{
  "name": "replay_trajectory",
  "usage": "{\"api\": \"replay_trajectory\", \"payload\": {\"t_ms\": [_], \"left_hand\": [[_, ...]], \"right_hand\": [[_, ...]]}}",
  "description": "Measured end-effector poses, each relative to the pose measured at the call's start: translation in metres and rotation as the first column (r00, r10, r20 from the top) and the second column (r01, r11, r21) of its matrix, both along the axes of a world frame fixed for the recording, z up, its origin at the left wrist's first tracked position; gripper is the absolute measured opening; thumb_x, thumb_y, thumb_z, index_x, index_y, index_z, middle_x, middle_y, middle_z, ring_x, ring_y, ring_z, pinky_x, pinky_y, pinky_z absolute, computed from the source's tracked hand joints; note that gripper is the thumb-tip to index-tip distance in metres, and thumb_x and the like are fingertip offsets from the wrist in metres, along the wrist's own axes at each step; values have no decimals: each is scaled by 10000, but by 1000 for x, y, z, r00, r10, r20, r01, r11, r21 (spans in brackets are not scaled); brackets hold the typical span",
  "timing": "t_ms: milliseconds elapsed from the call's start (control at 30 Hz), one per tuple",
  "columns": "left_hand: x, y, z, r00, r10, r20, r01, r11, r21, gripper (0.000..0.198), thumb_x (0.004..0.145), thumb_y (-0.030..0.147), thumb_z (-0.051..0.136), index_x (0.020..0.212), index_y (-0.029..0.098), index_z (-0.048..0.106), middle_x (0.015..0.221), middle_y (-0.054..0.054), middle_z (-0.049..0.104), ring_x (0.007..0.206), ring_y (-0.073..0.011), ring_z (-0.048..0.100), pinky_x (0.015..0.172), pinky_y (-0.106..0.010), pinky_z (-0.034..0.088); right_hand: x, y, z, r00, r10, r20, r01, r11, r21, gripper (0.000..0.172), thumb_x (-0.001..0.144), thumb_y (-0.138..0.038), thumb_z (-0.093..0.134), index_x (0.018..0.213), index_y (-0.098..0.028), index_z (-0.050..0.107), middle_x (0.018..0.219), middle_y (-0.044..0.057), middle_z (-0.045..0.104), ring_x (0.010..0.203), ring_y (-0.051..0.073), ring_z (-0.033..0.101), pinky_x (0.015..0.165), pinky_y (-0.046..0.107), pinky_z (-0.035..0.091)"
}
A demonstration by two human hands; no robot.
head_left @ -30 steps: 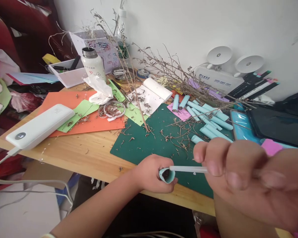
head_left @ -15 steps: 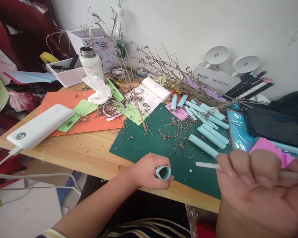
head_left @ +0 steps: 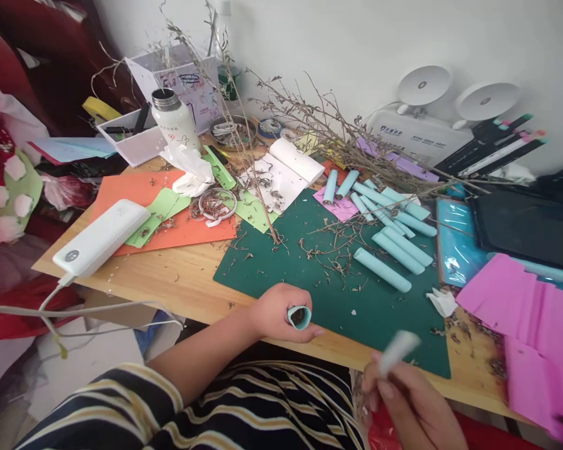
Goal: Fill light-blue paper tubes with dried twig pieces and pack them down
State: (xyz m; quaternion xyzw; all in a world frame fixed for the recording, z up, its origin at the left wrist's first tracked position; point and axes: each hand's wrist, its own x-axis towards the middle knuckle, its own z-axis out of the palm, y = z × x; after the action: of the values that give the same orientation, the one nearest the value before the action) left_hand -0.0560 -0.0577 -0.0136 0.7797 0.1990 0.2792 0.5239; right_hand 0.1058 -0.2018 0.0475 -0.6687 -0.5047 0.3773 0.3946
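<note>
My left hand [head_left: 281, 312] is closed around a rolled light-blue paper tube [head_left: 299, 317]. The tube's open end faces me, with dark dried plant bits inside. Over the table's front edge, my right hand [head_left: 410, 400] grips a whitish translucent stick [head_left: 398, 351], blurred by motion and tilted up. The two hands are apart. Beyond them, several more light-blue paper tubes [head_left: 383, 270] lie on the green cutting mat [head_left: 281, 269], among dry twigs [head_left: 328, 250] and crumbled leaves.
A white power bank [head_left: 106, 234] with a cable lies left on orange paper [head_left: 197, 231]. An open white bottle [head_left: 176, 119] stands behind it. Tall dry branches [head_left: 309, 112] spread across the back. Pink paper [head_left: 502, 300] and a white router [head_left: 417, 137] are at right.
My right hand has moved left, down and closer to my body, and the stick now points upward. My left hand, with the tube, has shifted slightly left. The view has tilted downward.
</note>
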Motion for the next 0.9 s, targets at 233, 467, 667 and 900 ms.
{"api": "replay_trajectory", "payload": {"t_ms": [233,467,667,900], "left_hand": [[2,1,4,999,4,-50,0,998,70,283,641,350,491,484,184,323,422,33,409,416,-71,372,442,-197,323],[1,2,-1,998,14,-56,-8,994,108,203,631,307,481,512,177,380,449,28,446,428,-70,387,441,-186,329],[1,3,-2,997,21,-70,-11,991,131,226,645,328,478,511,179,373,437,36,435,427,-70,386,438,-184,330],[0,4,1,999,7,-33,-2,992,126,203,649,311,465,520,175,388,446,30,454,426,-67,384,442,-181,329]], "right_hand": [[3,17,-14,983,13,185,-23,998,56,230,825,-240,371,1027,-242,483,608,-11,514,527,114,522,465,222,435],[35,40,20,557,253,791,-468,882,47,361,807,-138,379,1153,-215,446,767,44,606,637,138,554,536,252,433],[44,59,64,231,216,949,-642,767,-18,353,809,-110,315,1090,-201,507,773,48,616,674,179,523,585,329,357],[-2,84,98,77,184,980,-772,633,-58,302,783,-82,358,950,-185,588,622,30,578,552,144,446,550,308,272]]}}
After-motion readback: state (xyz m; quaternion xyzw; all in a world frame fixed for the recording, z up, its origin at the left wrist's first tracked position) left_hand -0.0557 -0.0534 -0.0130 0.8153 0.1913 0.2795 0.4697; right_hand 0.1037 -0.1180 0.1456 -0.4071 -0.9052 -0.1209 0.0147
